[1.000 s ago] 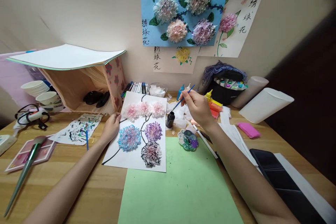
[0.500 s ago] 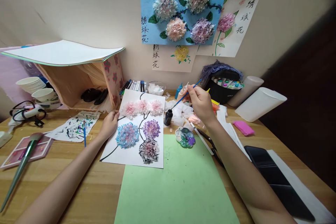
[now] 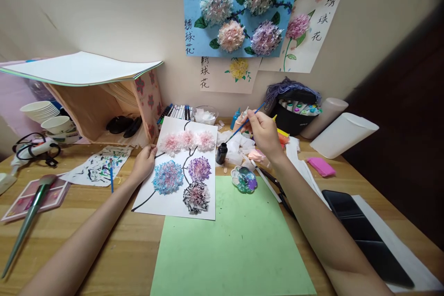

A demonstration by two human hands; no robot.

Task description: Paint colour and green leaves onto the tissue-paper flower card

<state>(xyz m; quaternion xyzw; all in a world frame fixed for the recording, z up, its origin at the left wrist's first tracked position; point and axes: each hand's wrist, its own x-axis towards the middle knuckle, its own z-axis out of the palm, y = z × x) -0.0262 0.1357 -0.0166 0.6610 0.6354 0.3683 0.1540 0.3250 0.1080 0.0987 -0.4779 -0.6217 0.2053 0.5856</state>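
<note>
My right hand (image 3: pixel 265 135) pinches a thin blue paintbrush (image 3: pixel 243 122), its tip at the mouth of a small black ink bottle (image 3: pixel 221 154). With my left hand (image 3: pixel 144 163) I grip the left edge of a white sheet (image 3: pixel 173 203). Black branch lines run over that sheet, and fluffy paper flowers sit on it: pink ones (image 3: pixel 188 140) along the top, a blue one (image 3: pixel 168 177), a purple one (image 3: pixel 199 169) and a black-tipped one (image 3: pixel 196 197). A flower-shaped paint palette (image 3: pixel 244 179) lies right of the sheet, on a green mat (image 3: pixel 236 245).
Paint-smeared paper (image 3: pixel 97 166) with a second brush (image 3: pixel 111 175) lies left, near a large makeup-type brush (image 3: pixel 29 224). Behind are a box shelter (image 3: pixel 100 106), paper cups (image 3: pixel 57 125) and markers (image 3: pixel 178 112). Scissors (image 3: pixel 286 203) and a black case (image 3: pixel 364 236) lie right.
The view has shifted very slightly. Both hands, the brush, the sheet and the bottle keep nearly the same places, with the brush tip still at the bottle's mouth.
</note>
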